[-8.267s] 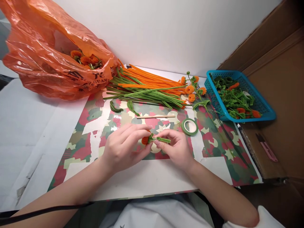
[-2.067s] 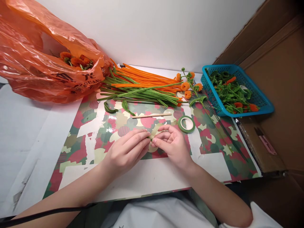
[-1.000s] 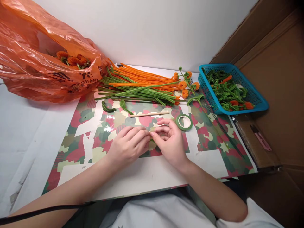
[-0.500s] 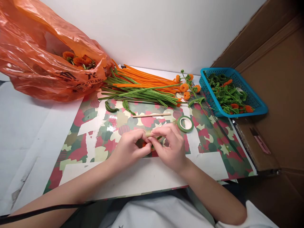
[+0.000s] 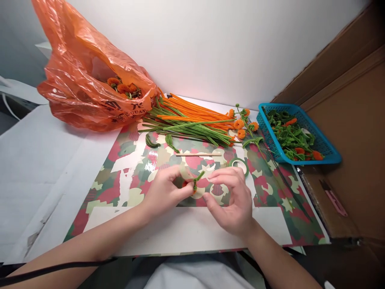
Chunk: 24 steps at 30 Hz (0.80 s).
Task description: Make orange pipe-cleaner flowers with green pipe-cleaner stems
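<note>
Head view: left hand fingers pinch small orange-green flower; right hand fingers loose.

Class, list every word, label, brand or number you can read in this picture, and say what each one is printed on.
"GUAN": dark capital letters on the orange plastic bag, partly cut off by folds; the word may run on.
A larger character printed above it on the same bag: creased, not readable.
Pink utility knife: no readable marking.
Green tape roll, blue basket and patterned mat: no text visible.
</note>
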Each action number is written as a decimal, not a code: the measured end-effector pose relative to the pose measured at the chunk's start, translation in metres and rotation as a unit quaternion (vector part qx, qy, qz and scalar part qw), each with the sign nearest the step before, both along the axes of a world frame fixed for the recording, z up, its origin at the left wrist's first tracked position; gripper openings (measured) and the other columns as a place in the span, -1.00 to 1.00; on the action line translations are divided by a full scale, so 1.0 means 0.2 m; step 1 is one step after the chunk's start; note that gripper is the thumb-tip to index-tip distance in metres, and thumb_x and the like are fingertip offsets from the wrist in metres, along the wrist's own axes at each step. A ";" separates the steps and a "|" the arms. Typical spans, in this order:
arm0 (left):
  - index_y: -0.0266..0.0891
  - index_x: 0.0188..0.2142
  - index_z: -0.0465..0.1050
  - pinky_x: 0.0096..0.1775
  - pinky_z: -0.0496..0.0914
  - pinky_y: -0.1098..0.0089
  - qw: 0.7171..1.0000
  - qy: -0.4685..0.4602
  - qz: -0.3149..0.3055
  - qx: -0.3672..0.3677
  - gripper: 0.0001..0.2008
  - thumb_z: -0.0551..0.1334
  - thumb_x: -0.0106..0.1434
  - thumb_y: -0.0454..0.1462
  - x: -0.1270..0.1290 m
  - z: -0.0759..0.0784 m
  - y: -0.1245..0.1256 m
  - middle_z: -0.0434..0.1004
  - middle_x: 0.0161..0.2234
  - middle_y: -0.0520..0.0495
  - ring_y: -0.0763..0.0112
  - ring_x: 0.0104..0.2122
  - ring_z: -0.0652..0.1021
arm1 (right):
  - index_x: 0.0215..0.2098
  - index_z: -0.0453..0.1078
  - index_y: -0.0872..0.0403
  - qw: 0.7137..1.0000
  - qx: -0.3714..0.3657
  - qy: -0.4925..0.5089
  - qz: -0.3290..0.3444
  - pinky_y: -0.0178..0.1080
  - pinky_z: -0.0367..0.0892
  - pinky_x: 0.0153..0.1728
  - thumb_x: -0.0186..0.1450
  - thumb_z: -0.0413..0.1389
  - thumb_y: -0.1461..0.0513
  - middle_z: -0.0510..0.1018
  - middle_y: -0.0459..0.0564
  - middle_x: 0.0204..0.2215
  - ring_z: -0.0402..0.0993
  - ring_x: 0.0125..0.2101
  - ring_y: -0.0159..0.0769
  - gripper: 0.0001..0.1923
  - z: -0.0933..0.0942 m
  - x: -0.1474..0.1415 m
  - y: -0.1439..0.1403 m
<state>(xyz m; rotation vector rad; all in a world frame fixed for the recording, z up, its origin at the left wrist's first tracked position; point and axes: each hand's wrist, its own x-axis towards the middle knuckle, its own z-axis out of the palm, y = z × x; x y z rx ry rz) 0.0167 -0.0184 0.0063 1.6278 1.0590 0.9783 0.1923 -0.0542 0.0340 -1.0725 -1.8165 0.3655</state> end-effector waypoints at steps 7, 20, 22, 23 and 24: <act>-0.22 -0.52 0.31 -0.34 0.32 0.39 0.968 0.118 0.026 0.219 -0.83 0.25 0.15 -0.40 0.00 0.02 -0.01 0.50 -0.50 0.08 0.46 -0.45 0.49 | -0.31 0.45 0.02 0.981 -0.113 -0.139 -0.082 -0.04 0.25 -0.11 0.18 0.19 0.26 0.55 0.01 -0.14 0.35 -0.09 -0.09 -0.92 0.03 -0.08 0.06; -0.20 -0.53 0.27 -0.39 0.28 0.38 0.925 0.200 0.066 0.317 -0.81 0.19 0.18 -0.40 0.00 0.00 0.00 0.50 -0.53 0.06 0.43 -0.47 0.46 | -0.39 0.46 0.00 0.976 -0.167 -0.119 -0.067 -0.05 0.20 -0.11 0.21 0.18 0.28 0.59 -0.07 -0.32 0.42 -0.19 -0.16 -0.95 0.00 -0.11 0.09; -0.20 -0.54 0.27 -0.39 0.29 0.39 0.946 0.180 0.062 0.263 -0.82 0.17 0.17 -0.40 0.00 0.01 -0.01 0.46 -0.55 0.07 0.44 -0.49 0.43 | -0.41 0.47 0.00 0.983 -0.143 -0.103 -0.055 -0.09 0.22 -0.16 0.24 0.15 0.33 0.59 -0.09 -0.36 0.41 -0.23 -0.20 -0.89 0.00 -0.11 0.10; -0.20 -0.54 0.27 -0.39 0.29 0.40 0.959 0.162 0.059 0.225 -0.83 0.17 0.15 -0.39 0.00 0.01 -0.01 0.43 -0.57 0.08 0.44 -0.50 0.42 | -0.41 0.47 0.00 0.986 -0.122 -0.099 -0.051 -0.09 0.22 -0.17 0.24 0.14 0.33 0.58 -0.08 -0.36 0.40 -0.24 -0.21 -0.87 0.00 -0.11 0.10; -0.20 -0.55 0.27 -0.41 0.30 0.42 0.972 0.140 0.056 0.182 -0.84 0.16 0.13 -0.40 0.00 0.02 -0.01 0.41 -0.57 0.09 0.46 -0.51 0.41 | -0.41 0.47 -0.01 0.989 -0.099 -0.099 -0.045 -0.09 0.22 -0.16 0.25 0.13 0.33 0.57 -0.08 -0.35 0.39 -0.23 -0.21 -0.86 -0.01 -0.11 0.10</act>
